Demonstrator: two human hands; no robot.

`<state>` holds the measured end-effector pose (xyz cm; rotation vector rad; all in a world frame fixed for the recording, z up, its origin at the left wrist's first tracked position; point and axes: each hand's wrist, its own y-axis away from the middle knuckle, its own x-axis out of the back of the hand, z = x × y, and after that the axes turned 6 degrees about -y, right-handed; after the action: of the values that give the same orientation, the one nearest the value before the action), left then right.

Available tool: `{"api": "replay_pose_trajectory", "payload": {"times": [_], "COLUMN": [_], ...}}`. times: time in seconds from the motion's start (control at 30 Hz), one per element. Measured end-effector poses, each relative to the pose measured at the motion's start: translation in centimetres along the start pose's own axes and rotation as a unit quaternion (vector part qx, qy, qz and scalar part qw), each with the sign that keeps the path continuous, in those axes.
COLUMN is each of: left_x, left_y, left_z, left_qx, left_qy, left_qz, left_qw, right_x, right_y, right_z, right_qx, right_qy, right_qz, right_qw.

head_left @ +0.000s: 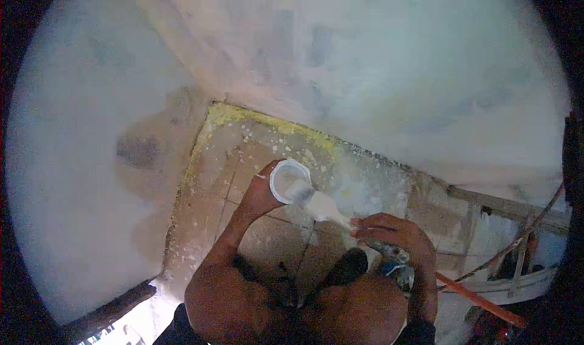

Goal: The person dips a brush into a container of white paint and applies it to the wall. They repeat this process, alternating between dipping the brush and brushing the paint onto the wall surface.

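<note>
My left hand (266,187) is wrapped round the side of a white tub (275,177), its open top facing up at me. A whitish substance shows inside, but I cannot make out how much. My right hand (392,232) grips the thin end of a paintbrush (325,208) between thumb and fingers. The brush is coated pale white and slants up to the left. Its greyish bristles lie over the tub's right rim, with the tip inside the opening. Both hands are above the tiled floor, in front of my bent knees.
Patchy painted walls (389,95) meet in a corner ahead. Yellow and white paint spatters the tiled floor (243,156). At the right are an orange pole (480,299), a wooden frame (517,208) and a cable. A partly hidden clear container (401,275) stands by my right knee.
</note>
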<state>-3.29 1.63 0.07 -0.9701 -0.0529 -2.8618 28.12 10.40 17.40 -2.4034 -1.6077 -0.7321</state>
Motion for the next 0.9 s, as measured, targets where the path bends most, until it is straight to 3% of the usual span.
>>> {"api": "replay_pose_trajectory", "payload": {"times": [0.07, 0.13, 0.27, 0.47, 0.57, 0.63, 0.67, 0.73, 0.77, 0.83, 0.9], "left_x": [0.8, 0.8, 1.4, -0.1, -0.7, -1.7, -1.0, 0.4, 0.2, -0.6, -2.6], "left_y": [0.0, 0.0, 0.1, 0.3, 0.4, 0.3, 0.1, 0.1, 0.2, 0.3, 0.0], "left_z": [1.4, 1.2, 1.5, -0.3, -0.6, -1.8, -0.3, 2.4, 2.3, 1.7, -0.9], "left_qx": [0.044, 0.029, 0.066, -0.016, 0.018, -0.043, -0.044, 0.014, 0.013, -0.007, -0.017], "left_qy": [0.048, 0.019, 0.047, -0.03, 0.016, -0.063, -0.062, -0.007, -0.006, -0.009, -0.011], "left_qz": [-0.003, 0.007, -0.016, 0.002, -0.006, -0.006, -0.007, -0.028, -0.027, -0.017, -0.044], "left_qw": [0.998, 0.999, 0.997, 0.999, 1.0, 0.997, 0.997, 0.999, 1.0, 1.0, 0.999], "right_x": [0.0, 0.0, 0.2, -0.4, -0.8, -1.5, -2.1, -3.7, -4.6, -6.2, -7.0], "right_y": [0.0, 0.0, -0.2, -0.1, -0.1, -0.1, -0.4, -1.4, -1.8, -2.4, -2.3], "right_z": [0.0, -1.0, -1.7, -1.9, -0.4, 1.2, 2.5, 5.3, 6.4, 7.7, 7.9], "right_qx": [0.02, -0.05, -0.023, -0.014, -0.012, -0.095, -0.097, -0.04, -0.04, -0.113, -0.142], "right_qy": [0.006, 0.002, 0.057, -0.001, -0.046, -0.08, -0.08, -0.258, -0.258, -0.328, -0.338], "right_qz": [-0.004, -0.003, -0.008, 0.027, 0.077, 0.189, 0.19, 0.295, 0.295, 0.385, 0.406], "right_qw": [1.0, 0.999, 0.998, 1.0, 0.996, 0.974, 0.974, 0.919, 0.919, 0.855, 0.837]}}
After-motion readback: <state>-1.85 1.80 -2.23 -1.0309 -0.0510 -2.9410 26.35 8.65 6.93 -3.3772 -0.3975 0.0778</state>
